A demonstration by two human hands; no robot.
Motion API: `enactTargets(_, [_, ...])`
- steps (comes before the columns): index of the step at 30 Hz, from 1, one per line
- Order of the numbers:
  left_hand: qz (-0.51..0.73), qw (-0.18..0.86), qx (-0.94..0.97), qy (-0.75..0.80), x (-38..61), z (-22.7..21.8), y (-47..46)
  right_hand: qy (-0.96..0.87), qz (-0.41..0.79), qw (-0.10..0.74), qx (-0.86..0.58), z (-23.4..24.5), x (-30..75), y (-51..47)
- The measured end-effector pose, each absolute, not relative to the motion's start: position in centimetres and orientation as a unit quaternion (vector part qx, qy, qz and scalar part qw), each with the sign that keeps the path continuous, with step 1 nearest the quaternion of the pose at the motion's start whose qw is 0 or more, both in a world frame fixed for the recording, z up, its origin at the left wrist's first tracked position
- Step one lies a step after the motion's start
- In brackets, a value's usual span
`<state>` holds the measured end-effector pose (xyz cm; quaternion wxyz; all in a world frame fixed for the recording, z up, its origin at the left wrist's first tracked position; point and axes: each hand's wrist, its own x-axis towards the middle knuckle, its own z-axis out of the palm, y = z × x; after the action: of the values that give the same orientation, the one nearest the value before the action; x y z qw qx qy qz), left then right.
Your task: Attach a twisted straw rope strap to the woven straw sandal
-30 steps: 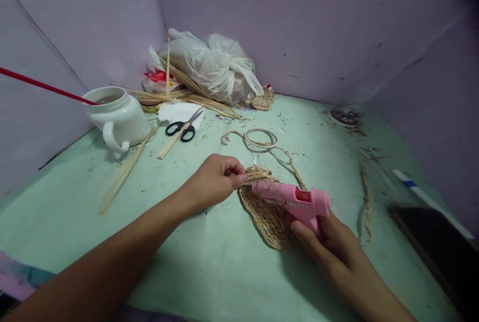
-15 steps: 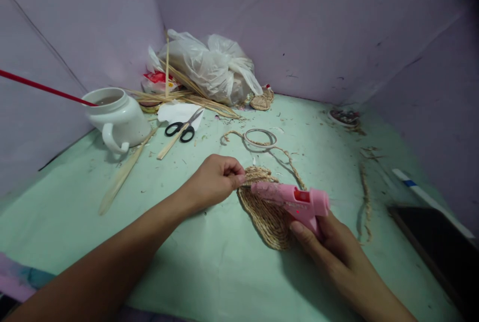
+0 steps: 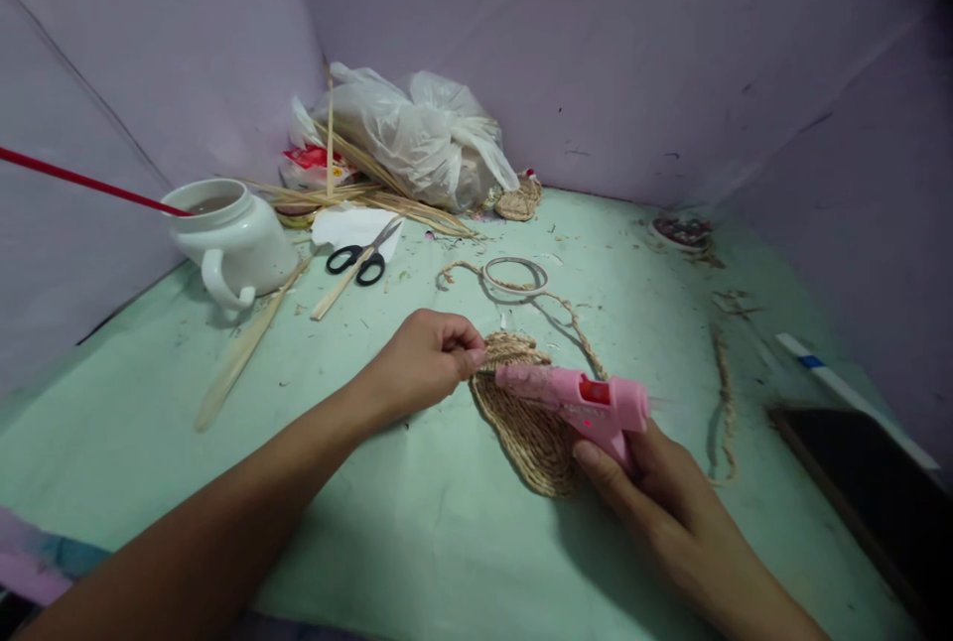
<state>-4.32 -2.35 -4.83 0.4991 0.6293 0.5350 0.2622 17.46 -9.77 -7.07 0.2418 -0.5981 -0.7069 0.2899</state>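
Observation:
A flat woven straw piece [image 3: 530, 433] lies on the green table [image 3: 417, 522] in front of me. My left hand [image 3: 428, 358] is closed in a pinch on its upper left edge, where a braided straw cord [image 3: 577, 328] joins it. My right hand [image 3: 655, 492] grips a pink glue gun [image 3: 588, 403] by its handle. The gun lies across the woven piece and its nozzle points left, right at my left fingertips.
A white jug [image 3: 234, 239] with a red stick [image 3: 81, 182] stands at the left. Black scissors [image 3: 357, 259], straw strips [image 3: 357, 190] and a plastic bag [image 3: 417, 135] lie behind. A tape ring [image 3: 515, 276] sits beyond the woven piece. A dark slab [image 3: 864, 482] lies at the right edge.
The glue gun has slid slightly to the left, bringing its nozzle closer to my left fingertips. My left hand keeps its pinch in place.

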Motion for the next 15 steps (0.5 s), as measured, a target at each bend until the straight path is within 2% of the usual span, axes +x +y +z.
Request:
enactTargets(5, [0.262, 0.509, 0.620, 0.537, -4.3, -4.9, -2.4, -0.678, 0.359, 0.274, -0.580, -6.4, 17.7, -9.7])
enactTargets(11, [0.278, 0.506, 0.617, 0.535, -4.4, -4.7, -2.3, -0.540, 0.417, 0.407, -0.607, -5.1, 20.9, -8.5])
enactTargets(13, [0.280, 0.503, 0.615, 0.539, -4.4, -4.6, -2.3, -0.503, 0.388, 0.452, -0.626, -4.5, 21.9, -6.6])
enactTargets(15, [0.279, 0.505, 0.613, 0.540, -4.3, -4.5, -2.3, -0.533, 0.316, 0.441, -0.649, -4.3, 22.6, -4.2])
